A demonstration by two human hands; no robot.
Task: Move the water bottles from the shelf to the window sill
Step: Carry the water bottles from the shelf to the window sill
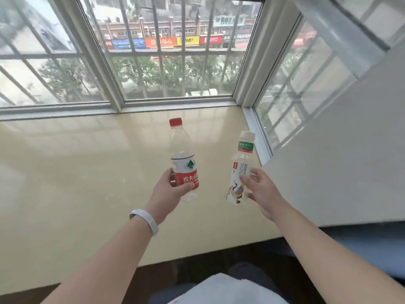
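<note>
We see both arms reaching out over the cream window sill (87,183), each hand with a bottle. The left hand (169,189), just below the middle of the view, grips the red-capped bottle (183,154) low on its body, thumb across the red label and fingers curled round the far side. This bottle stands nearly upright, its cap pointing to twelve o'clock. At three o'clock of it, and apart from it, is the white-capped bottle (241,163), with a green band near its neck and a bird printed on its lower label. The right hand (263,189) holds it from the four o'clock side, the thumb pressed to the label and the other fingers loosely curled behind, so the grip is lighter and more open than the left one. This bottle leans a little, its cap tipped toward one o'clock. Both bottles are over the sill's right half, but we cannot tell whether their bases touch the surface or hang just above it. A pale wristband (145,220) circles the left wrist. At twelve o'clock the barred window (175,62) closes the sill's far edge, and a white wall (350,161) bounds it at three o'clock.
</note>
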